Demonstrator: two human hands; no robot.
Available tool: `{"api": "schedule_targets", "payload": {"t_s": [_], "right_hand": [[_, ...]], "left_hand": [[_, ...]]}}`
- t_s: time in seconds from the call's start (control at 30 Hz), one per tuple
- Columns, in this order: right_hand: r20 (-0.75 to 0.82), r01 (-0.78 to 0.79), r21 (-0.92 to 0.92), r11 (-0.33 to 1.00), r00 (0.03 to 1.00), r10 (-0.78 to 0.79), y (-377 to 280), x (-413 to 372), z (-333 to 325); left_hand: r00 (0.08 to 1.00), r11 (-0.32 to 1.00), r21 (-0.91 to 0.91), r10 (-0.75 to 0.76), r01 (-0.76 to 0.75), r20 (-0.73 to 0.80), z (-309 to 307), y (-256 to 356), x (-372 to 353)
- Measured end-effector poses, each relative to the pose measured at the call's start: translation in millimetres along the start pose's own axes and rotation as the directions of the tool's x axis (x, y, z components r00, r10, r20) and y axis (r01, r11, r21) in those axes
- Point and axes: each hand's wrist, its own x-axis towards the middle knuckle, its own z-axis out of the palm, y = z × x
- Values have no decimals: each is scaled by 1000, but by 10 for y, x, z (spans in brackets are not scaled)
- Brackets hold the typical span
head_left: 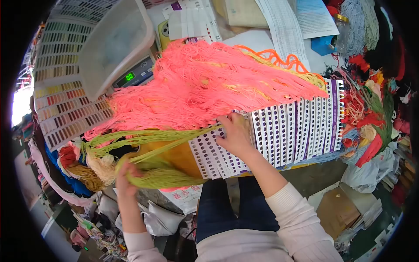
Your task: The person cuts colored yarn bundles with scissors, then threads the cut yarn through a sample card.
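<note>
My left hand [126,177], smeared by motion, is closed around a skein of yellow-green thread [170,175] left of the punched cards. A thin part of that thread runs up to the right toward my other hand. My right hand [237,134] lies on the white punched cards [270,131], thumb and fingers apart, its fingertips at the lower edge of the pink thread. Rows of round holes cover these overlapping cards, which have purple strips. A big heap of bright pink thread [196,83] spreads over their upper part, with yellow and orange strands at its right end.
Behind the heap, a white plastic tub [115,43] sits on a digital scale [135,74] reading 0.0. Thread colour charts [65,65] stand at left. Papers [279,26] and a glass jar [342,30] lie at the back. Tangled coloured yarn [366,113] piles up at right.
</note>
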Motion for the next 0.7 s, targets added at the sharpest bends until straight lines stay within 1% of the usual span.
{"api": "schedule_targets", "payload": {"t_s": [0.03, 0.07, 0.13, 0.17, 0.23, 0.27, 0.3, 0.33, 0.37, 0.4, 0.43, 0.47, 0.5, 0.53, 0.6, 0.63, 0.7], "right_hand": [[42, -21, 33, 999, 999, 19, -17, 9, -26], [41, -32, 15, 999, 999, 31, -23, 6, -26], [38, -46, -13, 999, 998, 46, -56, -4, -3], [31, -23, -70, 997, 999, 25, -90, -9, -42], [38, -4, 94, 996, 999, 0, -144, -16, -172], [48, -2, 170, 985, 999, -6, -139, -64, -235], [-30, 149, 92, 984, 989, -147, -37, -103, -210], [130, 132, 36, 991, 982, -135, -47, -82, -316], [288, 121, -22, 992, 951, -109, -96, -49, -440], [436, 114, -81, 990, 897, -67, -122, -17, -535], [424, 253, -126, 959, 888, -178, -37, 63, -506], [224, 239, -176, 955, 954, -198, 4, 208, -511], [-26, 201, -212, 956, 977, -212, 17, 374, -588], [-273, 151, -227, 962, 938, -212, 27, 537, -666], [-518, 63, -89, 994, 849, -100, -186, 628, -857], [-488, 26, 30, 999, 873, -8, -313, 589, -948], [-388, 83, 20, 996, 919, -69, -493, 279, -832]], "left_hand": [[998, 996, -53, 70, -70, -7, -146, 231, -76], [987, 983, -87, 158, -160, -23, -264, 443, -180], [929, 926, -82, 366, -369, -54, -321, 732, -430], [887, 886, -62, 455, -459, -75, -277, 789, -566], [813, 844, 3, 517, -536, -268, -35, 731, -866], [766, 830, 37, 531, -557, -363, -60, 695, -973], [853, 861, -69, 484, -504, -195, -250, 586, -1076], [894, 884, -136, 447, -448, -43, -406, 451, -1156], [911, 909, -182, 398, -375, 110, -562, 316, -1238], [918, 922, -212, 360, -323, 164, -609, 173, -1282], [922, 934, -236, 320, -268, 218, -654, 31, -1324], [927, 935, -272, 294, -228, 233, -631, -38, -1348], [931, 933, -307, 268, -187, 248, -609, -107, -1372], [921, 930, -334, 258, -155, 291, -561, -140, -1421], [901, 921, -379, 240, -93, 361, -454, -178, -1505], [891, 917, -395, 227, -58, 394, -378, -166, -1525], [874, 917, -399, 197, -4, 444, -299, -175, -1518]]}}
